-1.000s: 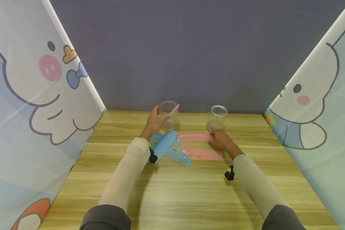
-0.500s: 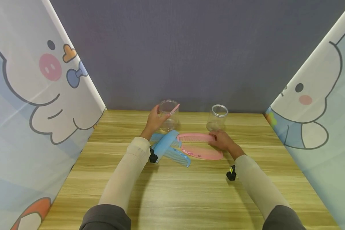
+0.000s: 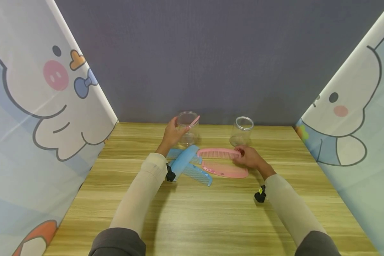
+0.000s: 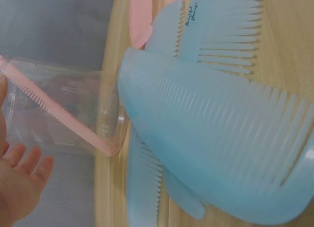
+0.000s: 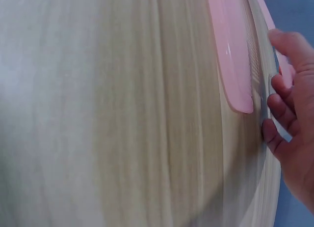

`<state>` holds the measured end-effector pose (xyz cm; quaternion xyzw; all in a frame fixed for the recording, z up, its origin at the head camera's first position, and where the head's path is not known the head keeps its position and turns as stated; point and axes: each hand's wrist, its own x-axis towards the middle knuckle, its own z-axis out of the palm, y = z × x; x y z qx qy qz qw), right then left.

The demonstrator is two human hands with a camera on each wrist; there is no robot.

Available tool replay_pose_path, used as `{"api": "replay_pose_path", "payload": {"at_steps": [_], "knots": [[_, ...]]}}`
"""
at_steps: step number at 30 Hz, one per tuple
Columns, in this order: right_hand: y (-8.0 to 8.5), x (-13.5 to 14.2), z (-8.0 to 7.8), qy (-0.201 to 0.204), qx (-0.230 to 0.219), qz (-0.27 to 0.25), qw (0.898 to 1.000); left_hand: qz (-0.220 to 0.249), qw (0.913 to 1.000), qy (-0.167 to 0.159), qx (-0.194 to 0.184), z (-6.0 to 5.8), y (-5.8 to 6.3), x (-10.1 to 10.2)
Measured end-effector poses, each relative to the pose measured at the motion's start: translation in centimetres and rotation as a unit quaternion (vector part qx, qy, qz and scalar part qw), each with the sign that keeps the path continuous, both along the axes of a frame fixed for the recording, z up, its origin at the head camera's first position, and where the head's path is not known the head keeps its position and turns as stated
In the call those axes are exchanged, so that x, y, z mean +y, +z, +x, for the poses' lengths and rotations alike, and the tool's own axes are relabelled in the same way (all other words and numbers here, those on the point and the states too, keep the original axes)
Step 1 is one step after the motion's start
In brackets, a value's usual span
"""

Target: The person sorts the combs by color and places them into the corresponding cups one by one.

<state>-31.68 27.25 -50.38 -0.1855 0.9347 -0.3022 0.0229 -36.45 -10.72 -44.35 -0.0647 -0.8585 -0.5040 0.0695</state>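
My left hand holds the side of a clear jar at the back left, thumb near its rim. A pink comb leans slantwise inside that jar, its upper end at the rim. My right hand grips the right end of another pink comb, its teeth facing toward me. In the right wrist view, fingers partly hide this comb. A third pink comb lies just in front on the table. Several blue combs lie overlapping beneath my left wrist.
A second clear jar stands at the back right, behind my right hand. The wooden table ends at a dark grey back panel. Cartoon-printed panels rise at both sides.
My right hand has shifted slightly to the right, and the comb at its fingers shows its teeth and right end more fully. My left hand and the jar have stayed put.
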Motion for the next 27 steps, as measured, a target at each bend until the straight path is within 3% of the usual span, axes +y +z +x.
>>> {"api": "replay_pose_path", "payload": {"at_steps": [12, 27], "knots": [[0.7, -0.3, 0.8, -0.025, 0.028, -0.060, 0.998, 0.003, 1.0000, 0.002, 0.006, 0.0, -0.1, 0.0], [1.9, 0.0, 1.0, -0.052, 0.044, -0.074, 0.995, 0.004, 1.0000, 0.000, 0.000, 0.2, 0.1, 0.0]]}}
